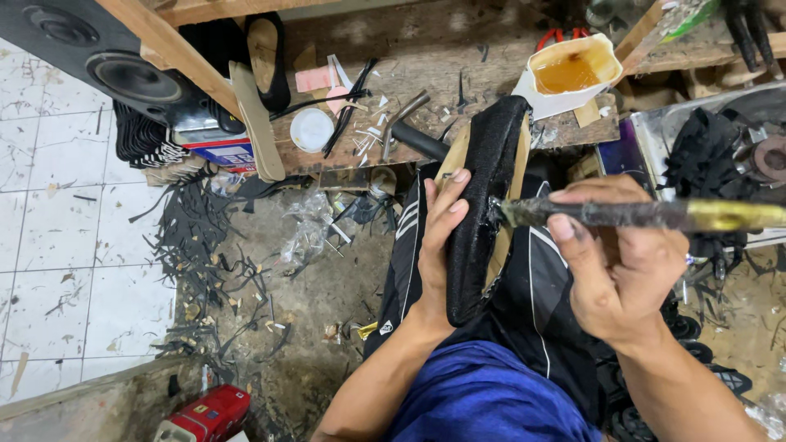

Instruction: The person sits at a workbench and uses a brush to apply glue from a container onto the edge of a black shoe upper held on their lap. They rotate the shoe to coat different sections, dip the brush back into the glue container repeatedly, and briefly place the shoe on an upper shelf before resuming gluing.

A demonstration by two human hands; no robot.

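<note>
**Sole and brush, held over the lap**

Nearest: one red canister (209, 416) on the littered floor (295, 327), bottom left. Dark trousers and blue cloth fill the lap.

Left hand (438, 245) closed round one black sole (483, 205), fingers wrapped over its left edge, thumb hidden behind it. Sole held above the lap, between the two hands. Long axis runs near to far, leaning slightly right; far end points at the counter (434, 57), near end toward the body. Tan edge shows along its right side.

Right hand (626, 262) clenched on one brush (647, 214), thumb on top. Brush lies almost level, long axis left to right; bristle tip points left and touches the sole's right edge, brass-coloured end points right.

Farther, on the counter: one white cup of amber glue (573, 72), one white round lid (312, 129), one metal tool (403, 116), and two tan insoles (258, 123) leaning at the left end. One black speaker (98, 57) at far left.
</note>
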